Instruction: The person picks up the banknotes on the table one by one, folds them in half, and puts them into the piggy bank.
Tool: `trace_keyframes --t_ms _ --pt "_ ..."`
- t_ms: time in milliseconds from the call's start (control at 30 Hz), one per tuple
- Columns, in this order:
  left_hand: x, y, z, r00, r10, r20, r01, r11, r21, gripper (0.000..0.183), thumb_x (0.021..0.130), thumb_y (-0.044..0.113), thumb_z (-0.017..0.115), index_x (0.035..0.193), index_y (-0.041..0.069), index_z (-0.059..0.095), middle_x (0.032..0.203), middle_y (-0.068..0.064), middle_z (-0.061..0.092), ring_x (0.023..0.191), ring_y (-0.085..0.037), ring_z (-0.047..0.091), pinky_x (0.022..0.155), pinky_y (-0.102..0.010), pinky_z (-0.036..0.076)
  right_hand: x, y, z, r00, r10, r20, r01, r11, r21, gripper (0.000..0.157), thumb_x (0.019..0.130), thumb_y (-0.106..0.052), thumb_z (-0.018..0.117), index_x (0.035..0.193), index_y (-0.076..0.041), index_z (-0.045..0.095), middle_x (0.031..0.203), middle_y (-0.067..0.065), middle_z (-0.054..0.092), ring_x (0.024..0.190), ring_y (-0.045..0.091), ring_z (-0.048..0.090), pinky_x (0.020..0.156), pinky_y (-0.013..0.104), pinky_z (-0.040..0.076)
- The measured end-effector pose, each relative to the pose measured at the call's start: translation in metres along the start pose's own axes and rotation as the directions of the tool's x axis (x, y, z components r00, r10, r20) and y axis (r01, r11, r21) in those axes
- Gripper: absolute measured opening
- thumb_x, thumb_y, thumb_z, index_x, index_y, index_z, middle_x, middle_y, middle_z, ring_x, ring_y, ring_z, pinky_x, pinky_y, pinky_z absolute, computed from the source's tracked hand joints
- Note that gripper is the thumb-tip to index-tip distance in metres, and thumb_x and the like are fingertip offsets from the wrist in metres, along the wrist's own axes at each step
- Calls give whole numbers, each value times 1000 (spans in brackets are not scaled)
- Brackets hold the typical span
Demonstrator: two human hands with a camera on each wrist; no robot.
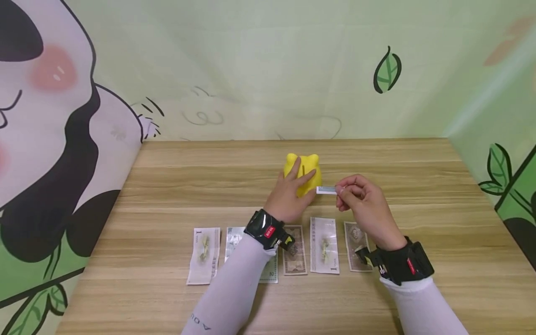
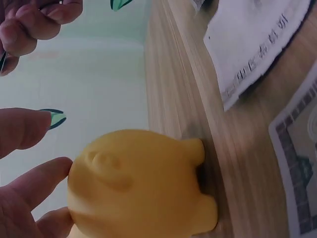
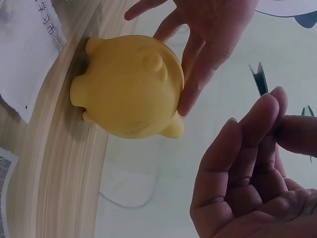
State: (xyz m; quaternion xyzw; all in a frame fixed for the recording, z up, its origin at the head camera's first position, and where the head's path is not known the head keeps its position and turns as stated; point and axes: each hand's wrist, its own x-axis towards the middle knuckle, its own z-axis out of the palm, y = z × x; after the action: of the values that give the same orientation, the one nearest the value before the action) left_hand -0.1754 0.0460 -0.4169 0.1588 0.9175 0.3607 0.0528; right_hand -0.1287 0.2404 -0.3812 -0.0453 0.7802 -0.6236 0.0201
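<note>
- One round yellow plastic-looking piggy bank (image 3: 131,87), upright on the wood-grain table (image 1: 418,186).
- Left hand (image 1: 289,195) spread wide on it, probably just steadying.
- Right hand (image 1: 366,202) pinches one slim folded paper note (image 1: 326,190) near it, guessing to keep the fold together.
- Nearer: four flat white or brown banknotes (image 1: 324,232) plus green, one or two, white sleeve (image 1: 236,284) hides which.

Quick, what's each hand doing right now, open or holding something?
Left hand: open, resting on the yellow piggy bank.
Right hand: closed, pinching a folded banknote.
</note>
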Motion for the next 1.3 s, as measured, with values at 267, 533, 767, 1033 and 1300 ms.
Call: trace_keyframes --t_ms 267,533,767,1033,1300 --pt "-8 11 -5 998 31 48 -36 993 114 45 98 47 50 140 33 49 159 -6 7 130 -53 21 89 -60 49 2 3 0 999 -2 -42 2 1000 2 24 98 -17 58 111 3 57 84 7 68 83 32 62 67 24 57" --pt "-15 21 -8 994 54 100 -74 976 204 43 98 47 49 136 27 55 159 -9 9 128 -51 29 94 -57 48 9 6 2 996 5 -86 -5 1000 3 23 96 -16 60 111 1 57 86 1 69 84 28 63 68 24 57" --pt "-22 28 -3 986 82 143 -113 968 224 42 99 49 46 138 36 51 158 -10 14 122 -56 33 70 -52 59 15 6 5 992 -11 -125 2 998 -66 25 95 -19 62 108 1 59 91 13 69 79 23 64 68 23 58" --pt "-23 27 0 987 74 143 -109 960 256 42 99 51 44 139 40 47 158 -9 14 123 -56 33 72 -57 57 38 5 13 984 -65 -168 21 967 -252 14 89 -16 67 96 -3 66 75 16 69 64 22 61 48 23 47" --pt "-24 29 -3 987 81 141 -116 958 262 40 99 48 46 138 38 50 158 -9 16 123 -55 34 76 -60 55 53 3 23 965 -128 -230 39 935 -353 10 83 -14 66 90 -7 66 63 8 60 46 20 45 36 24 31"
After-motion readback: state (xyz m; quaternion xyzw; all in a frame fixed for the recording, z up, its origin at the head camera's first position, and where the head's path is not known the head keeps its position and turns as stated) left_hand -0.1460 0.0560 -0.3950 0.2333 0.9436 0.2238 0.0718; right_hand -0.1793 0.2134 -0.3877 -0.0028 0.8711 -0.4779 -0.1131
